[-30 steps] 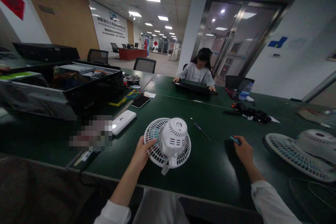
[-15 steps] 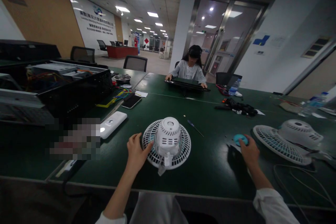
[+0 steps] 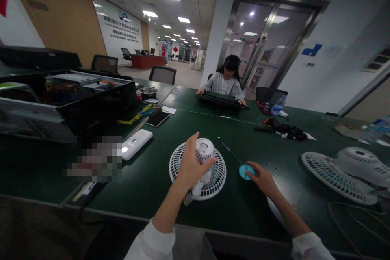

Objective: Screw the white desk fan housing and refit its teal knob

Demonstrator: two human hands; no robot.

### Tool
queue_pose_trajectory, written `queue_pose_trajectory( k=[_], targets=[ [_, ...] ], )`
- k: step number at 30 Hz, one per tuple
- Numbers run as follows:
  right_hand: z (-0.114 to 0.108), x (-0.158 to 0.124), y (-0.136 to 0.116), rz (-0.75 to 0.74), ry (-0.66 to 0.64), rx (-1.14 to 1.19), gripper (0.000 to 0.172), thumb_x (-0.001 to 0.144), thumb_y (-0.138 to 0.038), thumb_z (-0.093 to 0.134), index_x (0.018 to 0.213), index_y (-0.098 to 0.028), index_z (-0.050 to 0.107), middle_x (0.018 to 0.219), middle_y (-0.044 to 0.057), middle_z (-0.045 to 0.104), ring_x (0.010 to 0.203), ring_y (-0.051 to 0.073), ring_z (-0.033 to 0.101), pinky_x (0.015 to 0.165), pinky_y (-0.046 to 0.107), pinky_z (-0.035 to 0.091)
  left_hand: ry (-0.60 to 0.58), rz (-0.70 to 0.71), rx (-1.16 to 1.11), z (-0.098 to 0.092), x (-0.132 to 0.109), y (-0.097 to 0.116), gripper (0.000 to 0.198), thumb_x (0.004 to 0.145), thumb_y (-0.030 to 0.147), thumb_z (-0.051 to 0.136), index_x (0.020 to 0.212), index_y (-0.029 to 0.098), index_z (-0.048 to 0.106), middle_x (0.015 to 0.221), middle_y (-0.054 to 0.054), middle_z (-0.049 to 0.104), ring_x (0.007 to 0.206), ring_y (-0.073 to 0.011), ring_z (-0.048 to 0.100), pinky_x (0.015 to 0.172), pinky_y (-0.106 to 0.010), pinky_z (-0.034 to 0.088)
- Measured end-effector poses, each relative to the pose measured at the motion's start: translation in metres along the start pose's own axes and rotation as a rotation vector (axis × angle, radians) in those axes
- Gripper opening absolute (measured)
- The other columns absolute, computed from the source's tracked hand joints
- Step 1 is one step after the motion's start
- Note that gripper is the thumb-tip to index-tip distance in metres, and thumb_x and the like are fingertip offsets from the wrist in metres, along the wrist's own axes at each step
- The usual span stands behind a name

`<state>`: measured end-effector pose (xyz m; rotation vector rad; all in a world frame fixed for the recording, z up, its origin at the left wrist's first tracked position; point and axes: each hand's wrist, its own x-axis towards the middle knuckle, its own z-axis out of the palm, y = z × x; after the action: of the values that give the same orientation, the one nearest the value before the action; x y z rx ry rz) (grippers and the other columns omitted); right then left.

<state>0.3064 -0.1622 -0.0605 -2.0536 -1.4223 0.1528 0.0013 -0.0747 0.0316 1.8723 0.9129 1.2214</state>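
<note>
A white fan head [image 3: 204, 146] lies grille-down on the green table in front of me, its motor housing pointing up. My left hand [image 3: 193, 166] is over the near-left side of that housing, thumb and fingers spread apart around it; whether they touch it I cannot tell. Between the thumb and fingers of my right hand [image 3: 262, 178] is a round teal cap [image 3: 246, 172], held to the right of the fan. A screwdriver [image 3: 230, 152] with a blue handle lies behind the cap, its tip pointing towards it.
A second white fan [image 3: 338, 176] with its cable lies at the right. Tiny dark pieces [image 3: 272, 166] rest nearby. A white power bank [image 3: 137, 144], a phone [image 3: 157, 118] and an opened computer case [image 3: 97, 105] are left. Across the table sits a person [image 3: 227, 81] holding a dark panel.
My right hand has brought the teal cap leftward, close to the fan. My left hand has moved from the grille's left rim up over the motor housing. The view has shifted slightly.
</note>
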Motion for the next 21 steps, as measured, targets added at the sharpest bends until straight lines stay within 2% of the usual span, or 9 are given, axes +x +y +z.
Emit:
queue_pose_trajectory(
  k=[4,8,10,13,16,19,21],
  targets=[
    [0.004,0.008,-0.003,-0.048,0.003,-0.08,0.034,0.075,-0.044,0.054,0.102,-0.024,0.065,0.096,0.004,0.069,0.079,0.02,0.064,0.071,0.033,0.051,-0.017,-0.049,-0.041,0.004,0.008,-0.003,0.079,0.066,0.029,0.072,0.134,0.021,0.033,0.136,-0.011,0.042,0.125,-0.0293,0.041,0.105,-0.048,0.031],
    [-0.015,0.026,0.022,0.044,0.138,-0.252,0.026,0.083,-0.033,0.048,0.098,-0.016,0.064,0.105,0.011,0.063,0.1,0.025,0.058,0.089,0.042,0.043,-0.049,-0.101,-0.058,0.002,0.008,-0.007,0.078,0.064,0.028,0.073,0.132,0.02,0.035,0.129,-0.011,0.049,0.119,-0.029,0.046,0.103,-0.047,0.033],
    [-0.024,0.035,0.038,0.118,0.177,-0.345,0.023,0.085,-0.028,0.05,0.099,-0.014,0.062,0.111,0.012,0.06,0.106,0.025,0.054,0.092,0.047,0.04,-0.056,-0.125,-0.056,0.0,0.006,-0.008,0.077,0.064,0.029,0.073,0.131,0.02,0.036,0.129,-0.011,0.049,0.118,-0.0295,0.046,0.102,-0.046,0.034],
    [-0.029,0.041,0.058,0.174,0.154,-0.439,0.024,0.087,-0.03,0.054,0.105,-0.015,0.058,0.111,0.007,0.059,0.1,0.021,0.056,0.087,0.045,0.044,-0.064,-0.162,-0.056,-0.003,0.003,-0.006,0.073,0.065,0.03,0.072,0.129,0.019,0.038,0.128,-0.011,0.048,0.117,-0.0296,0.047,0.099,-0.045,0.037],
    [-0.03,0.043,0.066,0.153,0.112,-0.477,0.021,0.087,-0.03,0.054,0.102,-0.015,0.059,0.104,0.005,0.061,0.092,0.017,0.059,0.082,0.04,0.048,-0.082,-0.172,-0.062,-0.005,0.001,-0.002,0.069,0.066,0.03,0.071,0.127,0.019,0.039,0.127,-0.011,0.049,0.117,-0.0296,0.047,0.098,-0.044,0.038],
    [-0.031,0.043,0.064,0.117,0.1,-0.479,0.013,0.086,-0.015,0.05,0.09,-0.014,0.062,0.094,0.006,0.064,0.086,0.018,0.061,0.081,0.039,0.048,-0.091,-0.182,-0.062,-0.006,0.0,0.0,0.069,0.066,0.03,0.071,0.127,0.019,0.04,0.127,-0.011,0.048,0.117,-0.0304,0.046,0.097,-0.045,0.038],
    [-0.031,0.042,0.06,0.098,0.106,-0.466,0.024,0.08,-0.006,0.043,0.08,-0.015,0.065,0.086,0.009,0.066,0.082,0.021,0.062,0.077,0.039,0.047,-0.093,-0.182,-0.059,-0.006,0.0,0.0,0.069,0.067,0.03,0.071,0.127,0.019,0.039,0.127,-0.011,0.048,0.117,-0.0304,0.046,0.097,-0.045,0.038]
  ],
)
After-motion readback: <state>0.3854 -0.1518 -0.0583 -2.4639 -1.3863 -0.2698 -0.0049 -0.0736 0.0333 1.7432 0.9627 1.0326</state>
